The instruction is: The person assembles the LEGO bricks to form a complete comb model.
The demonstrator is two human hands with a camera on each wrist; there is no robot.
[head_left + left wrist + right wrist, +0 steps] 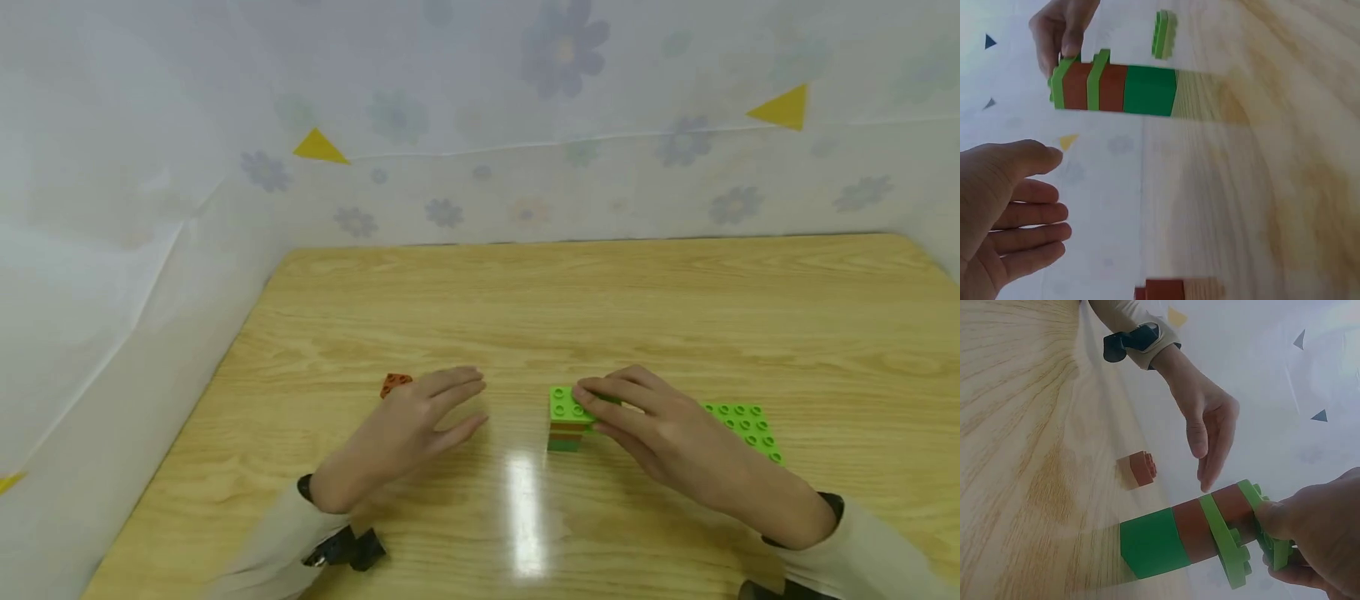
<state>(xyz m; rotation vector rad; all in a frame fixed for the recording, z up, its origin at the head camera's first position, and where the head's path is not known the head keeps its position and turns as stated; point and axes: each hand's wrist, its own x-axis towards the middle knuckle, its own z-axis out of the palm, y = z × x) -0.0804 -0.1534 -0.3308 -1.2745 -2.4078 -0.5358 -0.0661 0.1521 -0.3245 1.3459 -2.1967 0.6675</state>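
Observation:
A stack of toy building bricks (566, 429) stands upright on the table in front of my hands. From the bottom it has a dark green block (1155, 542), a brown brick (1195, 531), a light green plate (1225, 544), another brown brick (1075, 86) and a light green top plate (1057, 84). My right hand (660, 429) pinches the overhanging end of this top plate between thumb and fingers, as the right wrist view shows. To the left of the stack, my left hand (416, 425) hovers with fingers extended, holding nothing.
Beyond my left hand lies a loose reddish-brown brick (393, 383), partly covered by that hand in the head view. A wide light green studded plate (750, 427) rests on the wooden table (480, 308) behind my right hand. White flowered sheeting (480, 192) borders the table at the back and left.

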